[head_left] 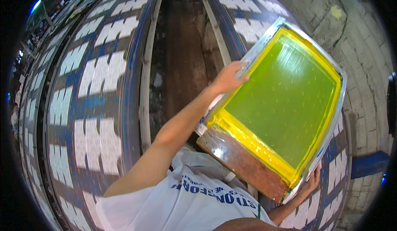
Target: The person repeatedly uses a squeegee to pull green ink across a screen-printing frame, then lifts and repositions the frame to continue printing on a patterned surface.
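A large screen-printing frame (281,98) with a silver rim, yellow border and green mesh is held tilted over the right-hand long table, in front of my body. My left hand (231,75) grips its left edge, fingers wrapped round the rim. My right hand (310,181) holds the lower right edge near the near corner, its fingers partly hidden by the frame. A glossy brown strip (240,164) runs along the frame's near end, just above my white shirt.
Long tables (99,102) on both sides carry rows of white cut pieces (101,73). A narrow dark aisle (182,44) runs between them. A paved floor (359,98) lies at the right, with a blue strip (368,164). Lamps and small distant figures show at the upper left.
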The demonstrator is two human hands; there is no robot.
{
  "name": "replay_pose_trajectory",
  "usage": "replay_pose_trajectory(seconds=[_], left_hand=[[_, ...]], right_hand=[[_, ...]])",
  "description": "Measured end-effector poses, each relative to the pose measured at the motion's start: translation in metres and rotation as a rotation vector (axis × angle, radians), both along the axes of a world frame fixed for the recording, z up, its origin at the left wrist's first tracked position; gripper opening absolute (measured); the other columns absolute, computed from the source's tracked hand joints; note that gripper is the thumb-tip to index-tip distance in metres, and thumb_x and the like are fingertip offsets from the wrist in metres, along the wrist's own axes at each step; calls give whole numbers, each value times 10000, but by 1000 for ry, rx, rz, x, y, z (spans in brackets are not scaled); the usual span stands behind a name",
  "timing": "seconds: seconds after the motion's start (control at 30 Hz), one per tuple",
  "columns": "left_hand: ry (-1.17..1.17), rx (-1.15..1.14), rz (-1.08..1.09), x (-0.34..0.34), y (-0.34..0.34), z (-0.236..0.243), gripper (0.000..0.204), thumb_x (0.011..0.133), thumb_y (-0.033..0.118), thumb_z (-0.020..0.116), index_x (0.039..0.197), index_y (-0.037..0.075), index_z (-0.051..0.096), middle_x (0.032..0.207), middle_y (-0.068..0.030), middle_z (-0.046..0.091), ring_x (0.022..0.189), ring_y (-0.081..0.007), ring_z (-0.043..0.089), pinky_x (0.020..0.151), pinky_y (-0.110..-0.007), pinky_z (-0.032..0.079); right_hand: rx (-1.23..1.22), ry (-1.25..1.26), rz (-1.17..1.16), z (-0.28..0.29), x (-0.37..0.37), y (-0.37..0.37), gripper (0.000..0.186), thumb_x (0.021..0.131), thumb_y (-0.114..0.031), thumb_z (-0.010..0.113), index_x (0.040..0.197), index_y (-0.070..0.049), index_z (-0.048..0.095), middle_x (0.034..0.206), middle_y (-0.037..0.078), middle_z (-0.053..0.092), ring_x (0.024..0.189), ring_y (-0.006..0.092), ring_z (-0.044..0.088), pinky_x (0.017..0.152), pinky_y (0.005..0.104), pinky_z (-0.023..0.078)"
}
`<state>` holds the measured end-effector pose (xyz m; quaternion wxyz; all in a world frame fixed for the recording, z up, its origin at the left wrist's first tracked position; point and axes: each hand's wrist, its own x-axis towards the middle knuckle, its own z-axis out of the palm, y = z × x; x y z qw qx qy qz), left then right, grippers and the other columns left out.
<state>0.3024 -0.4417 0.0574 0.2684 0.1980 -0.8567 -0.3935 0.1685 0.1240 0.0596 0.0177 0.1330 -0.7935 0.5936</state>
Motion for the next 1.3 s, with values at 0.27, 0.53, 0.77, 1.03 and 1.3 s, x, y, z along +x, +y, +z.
replay_pose_trajectory(seconds=[0.27, 0.53, 0.77, 1.03, 1.3], left_hand=[[-39, 14, -46, -64, -246, 36, 716, 930, 391, 781, 1529, 73, 551, 1582, -259, 471, 1478, -388, 454, 1233, -446, 348], [-77, 76, -48, -141, -461, 21, 594, 925, 369, 791, 1461, 160, 644, 1610, -269, 438, 1486, -421, 440, 1230, -465, 351], [-142, 18, 10, -211, -675, 61, 564, 929, 395, 790, 1433, 172, 670, 1620, -270, 425, 1506, -424, 415, 1228, -479, 349], [-162, 42, 114, -256, -870, 65, 527, 963, 427, 745, 1408, 153, 684, 1602, -266, 444, 1503, -401, 421, 1226, -478, 350], [-150, 136, 8, -323, -1081, 33, 491, 982, 412, 733, 1402, 164, 685, 1575, -261, 473, 1479, -405, 448, 1209, -471, 373]], right_hand=[[-91, -13, -19, 19, -38, -239, 625, 992, -217, 650, 1513, 98, 509, 1523, 241, 550, 1384, 309, 540, 1183, 400, 372], [-58, -38, -45, 2, -118, -453, 626, 987, -226, 631, 1521, 77, 512, 1558, 205, 537, 1440, 293, 502, 1209, 390, 337], [-162, -78, 28, 11, -211, -681, 678, 947, -206, 645, 1522, 114, 481, 1534, 244, 543, 1418, 320, 514, 1208, 413, 327], [-179, -105, 106, 25, -301, -892, 676, 940, -202, 648, 1522, 104, 489, 1524, 256, 552, 1422, 319, 517, 1215, 418, 323], [-182, -121, 74, 16, -331, -1080, 636, 968, -166, 610, 1518, 122, 473, 1518, 241, 554, 1397, 300, 544, 1194, 401, 377]])
